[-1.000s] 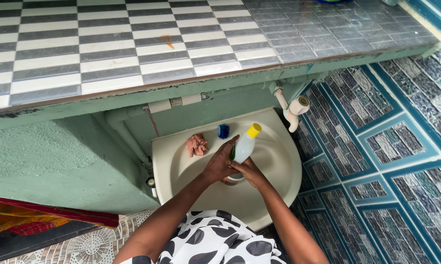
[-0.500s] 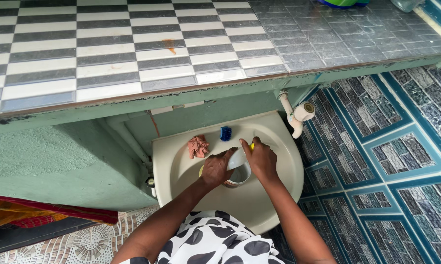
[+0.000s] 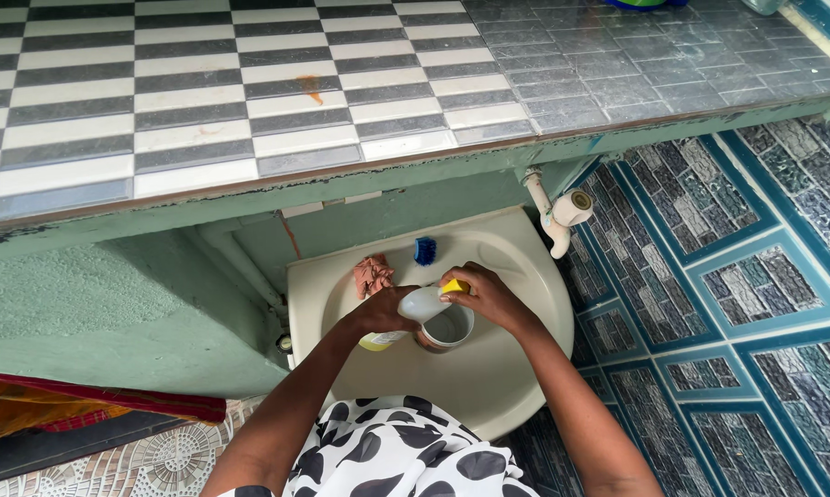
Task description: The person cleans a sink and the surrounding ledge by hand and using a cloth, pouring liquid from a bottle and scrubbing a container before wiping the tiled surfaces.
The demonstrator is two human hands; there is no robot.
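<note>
My left hand [image 3: 375,315] grips a clear plastic bottle [image 3: 408,308] with a yellow cap, tipped sideways with its cap end over a small round cup [image 3: 448,329]. My right hand [image 3: 487,296] rests on the bottle's yellow cap [image 3: 453,287], just above the cup. The cup sits in the bowl of a cream wash basin [image 3: 516,373]. A little yellowish liquid shows at the bottle's lower end.
A pink crumpled cloth [image 3: 372,272] and a small blue brush [image 3: 424,249] lie on the basin's back ledge. A white tap [image 3: 555,218] sticks out at the right. A checkered tiled counter [image 3: 203,101] overhangs the basin. Blue patterned tiles [image 3: 737,304] cover the right.
The bottle went from upright to tipped sideways over the cup. My left hand shifted left along the bottle, and my right hand moved onto the yellow cap.
</note>
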